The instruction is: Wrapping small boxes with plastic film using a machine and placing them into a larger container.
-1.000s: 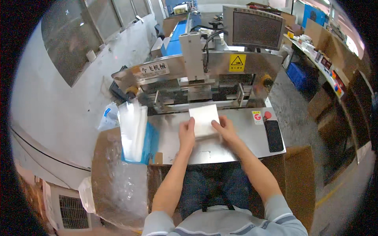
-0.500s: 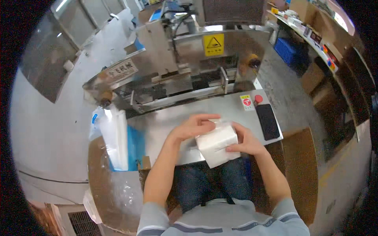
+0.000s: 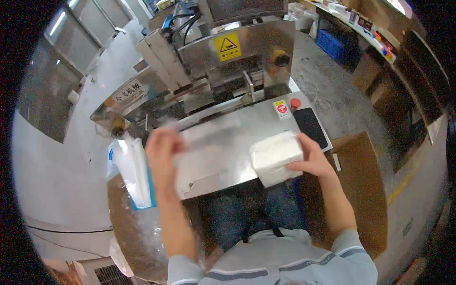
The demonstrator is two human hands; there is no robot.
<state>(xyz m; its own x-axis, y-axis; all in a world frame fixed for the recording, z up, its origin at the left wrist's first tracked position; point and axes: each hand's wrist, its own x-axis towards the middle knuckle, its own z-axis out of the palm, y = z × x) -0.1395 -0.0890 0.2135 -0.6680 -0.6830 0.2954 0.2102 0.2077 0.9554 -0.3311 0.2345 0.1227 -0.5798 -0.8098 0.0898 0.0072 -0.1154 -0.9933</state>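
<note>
A soft white block that looks like a tissue pack (image 3: pixel 275 154) is in my right hand (image 3: pixel 313 159). Its fingers and thumb close on the pack's right end, over the near edge of the metal worktop (image 3: pixel 213 156). My left hand (image 3: pixel 164 147) is away from the pack, above the worktop's left end, beside a stack of clear plastic bags (image 3: pixel 133 171). Motion smears its fingers, so whether it holds anything is not plain. A faint, blurred streak shows just right of it.
Behind the worktop stands a metal machine (image 3: pixel 237 66) with a yellow warning label (image 3: pixel 228 46). A red button (image 3: pixel 295 103) and a black phone-like slab (image 3: pixel 311 127) are at the right end. Cardboard boxes (image 3: pixel 358 190) flank my legs. A blue crate (image 3: pixel 330 42) sits on the floor.
My left hand has let go of the pack and moved left toward the plastic bags. The right hand still holds the pack, now alone. The whole view has shifted a little.
</note>
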